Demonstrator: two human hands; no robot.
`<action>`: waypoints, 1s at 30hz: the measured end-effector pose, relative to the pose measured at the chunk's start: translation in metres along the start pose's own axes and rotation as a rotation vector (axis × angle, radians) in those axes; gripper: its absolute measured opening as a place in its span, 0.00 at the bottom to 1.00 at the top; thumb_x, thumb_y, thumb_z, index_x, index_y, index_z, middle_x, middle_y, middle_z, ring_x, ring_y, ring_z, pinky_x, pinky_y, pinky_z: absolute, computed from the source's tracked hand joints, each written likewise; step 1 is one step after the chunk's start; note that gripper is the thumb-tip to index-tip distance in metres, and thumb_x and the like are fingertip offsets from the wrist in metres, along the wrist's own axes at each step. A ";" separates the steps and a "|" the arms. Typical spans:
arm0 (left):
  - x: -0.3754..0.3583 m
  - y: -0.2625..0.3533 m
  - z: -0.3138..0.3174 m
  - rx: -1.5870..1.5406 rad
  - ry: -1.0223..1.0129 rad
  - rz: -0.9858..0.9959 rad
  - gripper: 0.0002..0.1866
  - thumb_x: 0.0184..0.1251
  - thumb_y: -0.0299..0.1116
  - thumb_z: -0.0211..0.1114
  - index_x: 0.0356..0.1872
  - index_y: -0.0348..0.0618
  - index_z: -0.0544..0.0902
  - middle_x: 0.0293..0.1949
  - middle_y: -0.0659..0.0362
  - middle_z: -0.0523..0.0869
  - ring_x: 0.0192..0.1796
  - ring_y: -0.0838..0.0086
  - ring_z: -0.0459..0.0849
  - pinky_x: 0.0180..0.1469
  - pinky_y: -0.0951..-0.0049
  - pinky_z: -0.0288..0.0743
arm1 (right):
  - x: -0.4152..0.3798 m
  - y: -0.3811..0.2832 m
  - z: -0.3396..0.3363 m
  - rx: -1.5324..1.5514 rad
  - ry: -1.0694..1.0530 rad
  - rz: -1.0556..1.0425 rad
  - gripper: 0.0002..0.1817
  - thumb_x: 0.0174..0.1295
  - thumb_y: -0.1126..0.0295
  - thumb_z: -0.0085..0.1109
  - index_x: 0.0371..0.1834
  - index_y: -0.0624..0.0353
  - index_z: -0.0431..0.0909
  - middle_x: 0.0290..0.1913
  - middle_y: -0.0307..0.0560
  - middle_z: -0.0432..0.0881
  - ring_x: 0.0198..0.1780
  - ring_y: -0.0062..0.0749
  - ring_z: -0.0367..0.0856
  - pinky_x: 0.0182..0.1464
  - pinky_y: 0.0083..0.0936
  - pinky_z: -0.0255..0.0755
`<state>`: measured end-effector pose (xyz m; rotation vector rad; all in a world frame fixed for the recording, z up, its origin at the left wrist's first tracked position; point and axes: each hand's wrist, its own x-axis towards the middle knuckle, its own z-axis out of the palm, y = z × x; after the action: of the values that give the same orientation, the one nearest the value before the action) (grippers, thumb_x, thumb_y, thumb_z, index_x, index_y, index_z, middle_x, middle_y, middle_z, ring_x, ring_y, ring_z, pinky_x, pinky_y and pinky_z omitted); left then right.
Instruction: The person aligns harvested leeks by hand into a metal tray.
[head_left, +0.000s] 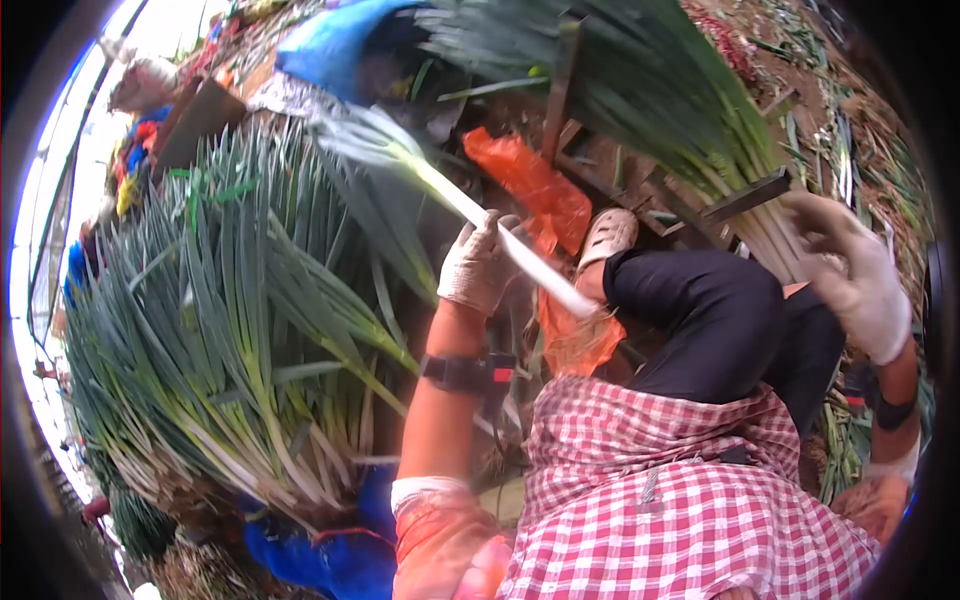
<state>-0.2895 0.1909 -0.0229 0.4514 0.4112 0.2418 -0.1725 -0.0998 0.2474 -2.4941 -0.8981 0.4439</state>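
Note:
My left hand (482,265), in a pale glove, is closed around the white stem of a large green onion (440,183). The stalk slants across the view, with blurred leaves at upper left and a rooty white end at lower right. My right hand (855,275), also gloved, has its fingers apart beside the white ends of a thick bundle of green onions (690,110). That bundle rests in a wooden rack (745,195), its leaves pointing to the upper left.
A large pile of green onions (230,330) stands on the left, partly over blue sheeting (330,550). Orange plastic (535,180) lies by my shoe (608,235). A blue plastic bag (335,50) sits at the top. Leaf scraps (850,150) cover the ground at right.

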 end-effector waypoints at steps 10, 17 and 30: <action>-0.003 -0.019 0.196 0.113 -0.424 0.043 0.15 0.66 0.32 0.55 0.51 0.37 0.72 0.49 0.52 0.78 0.55 0.63 0.75 0.59 0.61 0.69 | 0.039 0.005 0.022 -0.378 -0.065 -0.229 0.25 0.57 0.65 0.55 0.57 0.60 0.63 0.38 0.54 0.78 0.36 0.50 0.79 0.36 0.38 0.74; 0.100 0.052 0.236 0.003 -0.578 0.102 0.16 0.64 0.37 0.57 0.47 0.36 0.75 0.47 0.50 0.80 0.51 0.59 0.78 0.57 0.57 0.71 | -0.017 0.140 -0.044 -0.114 0.237 -0.285 0.22 0.60 0.65 0.54 0.56 0.61 0.68 0.41 0.59 0.78 0.47 0.45 0.78 0.50 0.34 0.72; 0.159 -0.098 0.278 0.376 -0.015 -0.068 0.12 0.63 0.34 0.60 0.46 0.44 0.76 0.45 0.58 0.80 0.47 0.65 0.77 0.49 0.61 0.75 | -0.034 0.303 0.017 -0.304 0.233 0.406 0.21 0.57 0.65 0.51 0.56 0.47 0.72 0.47 0.50 0.77 0.48 0.45 0.76 0.51 0.36 0.69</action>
<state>-0.0144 0.0524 0.1069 0.8059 0.4581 0.0939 -0.0488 -0.3252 0.0836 -2.9413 -0.3878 0.1395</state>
